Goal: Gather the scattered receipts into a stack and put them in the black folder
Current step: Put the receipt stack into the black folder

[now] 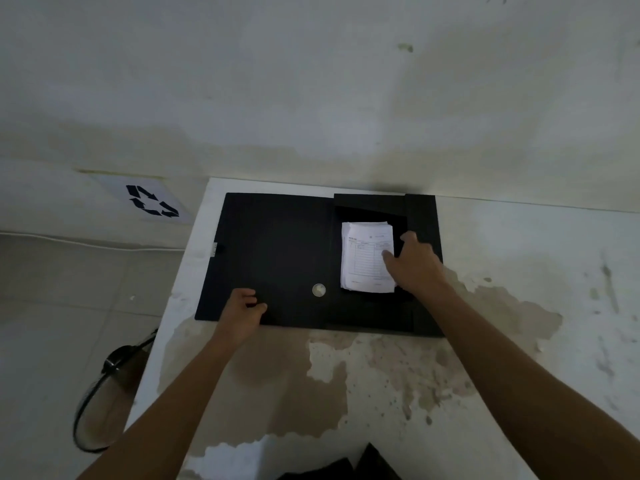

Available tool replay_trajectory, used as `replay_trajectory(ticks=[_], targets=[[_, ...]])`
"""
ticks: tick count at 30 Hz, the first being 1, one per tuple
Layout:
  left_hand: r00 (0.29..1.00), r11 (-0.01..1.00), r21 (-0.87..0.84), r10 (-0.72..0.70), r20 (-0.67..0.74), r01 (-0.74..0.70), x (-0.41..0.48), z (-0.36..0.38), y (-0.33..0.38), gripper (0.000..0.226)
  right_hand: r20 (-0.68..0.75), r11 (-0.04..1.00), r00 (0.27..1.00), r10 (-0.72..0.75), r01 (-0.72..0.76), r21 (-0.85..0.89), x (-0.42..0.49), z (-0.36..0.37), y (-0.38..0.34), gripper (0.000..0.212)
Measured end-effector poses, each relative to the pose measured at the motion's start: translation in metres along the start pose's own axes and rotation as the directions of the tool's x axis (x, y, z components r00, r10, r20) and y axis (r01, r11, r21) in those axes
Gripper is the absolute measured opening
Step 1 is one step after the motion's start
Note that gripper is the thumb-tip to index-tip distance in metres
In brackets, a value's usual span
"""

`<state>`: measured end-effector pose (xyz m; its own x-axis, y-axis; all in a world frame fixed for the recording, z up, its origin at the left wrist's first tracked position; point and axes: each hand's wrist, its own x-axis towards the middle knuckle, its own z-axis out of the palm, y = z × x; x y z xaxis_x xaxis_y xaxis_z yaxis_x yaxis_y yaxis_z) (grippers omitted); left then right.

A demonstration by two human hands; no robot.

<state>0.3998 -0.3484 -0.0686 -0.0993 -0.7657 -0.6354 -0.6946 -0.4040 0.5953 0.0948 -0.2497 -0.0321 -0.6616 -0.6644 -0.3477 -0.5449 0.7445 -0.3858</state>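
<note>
While the stained white table (346, 375) carries everything, the step in hand looks to be seating the papers and readying the cover to close. Nearest, the left hand (242, 311) sits at the 7 o'clock corner of the flat black folder of stiff card (273, 251), which lies open. Its fingers (247, 294) curl at the near edge of the left cover with the thumb laid on top, pinching that edge. A small round silver disc (318, 290) sits near the fold.

Farther in, toward 3 o'clock, the right hand (415, 268) holds the white stack of printed paper receipts (363, 258), which lies inside the folder's right half. The thumb presses on the top sheet and the other fingers curl at the stack's 3 o'clock edge. Whether they reach beneath it, I cannot tell.

The lower sheets look slightly fanned at 6 o'clock, so the stack wants a light squaring tap first. The right hand should then slide out toward 4 o'clock, flat and slow, so no sheet drags with it. Only then should the left hand swing the cover over; the raised black flap (370, 202) at 12 o'clock needs folding down first.
</note>
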Motion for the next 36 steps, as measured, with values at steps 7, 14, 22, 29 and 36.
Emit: replay_trajectory(ticks=[7, 14, 22, 29, 36], targets=[[0.950, 0.960, 0.243, -0.058, -0.306, 0.137, 0.004, -0.005, -0.014, 0.067, -0.015, 0.998, 1.000, 0.014, -0.013, 0.065, -0.043, 0.028, 0.074, 0.092], [0.931, 0.970, 0.167, -0.109, -0.349, 0.177, 0.014, -0.010, -0.030, 0.080, 0.079, 0.980, 0.997, -0.007, -0.008, 0.197, -0.064, 0.039, 0.097, 0.105], [0.948, 0.952, 0.216, -0.153, -0.278, 0.217, 0.030, -0.042, -0.036, 0.079, 0.200, 0.979, 0.979, -0.046, 0.005, 0.204, -0.055, 0.027, 0.099, 0.095], [0.920, 0.942, 0.193, -0.201, -0.336, 0.276, 0.033, -0.046, -0.030, 0.089, 0.318, 0.993, 0.948, -0.008, -0.031, 0.118, -0.044, 0.027, 0.097, 0.105], [0.939, 0.876, -0.480, -0.199, -0.281, 0.042, 0.016, -0.064, -0.020, 0.033, 0.354, 0.988, 0.935, 0.029, -0.080, 0.131, -0.038, 0.029, 0.095, 0.111]])
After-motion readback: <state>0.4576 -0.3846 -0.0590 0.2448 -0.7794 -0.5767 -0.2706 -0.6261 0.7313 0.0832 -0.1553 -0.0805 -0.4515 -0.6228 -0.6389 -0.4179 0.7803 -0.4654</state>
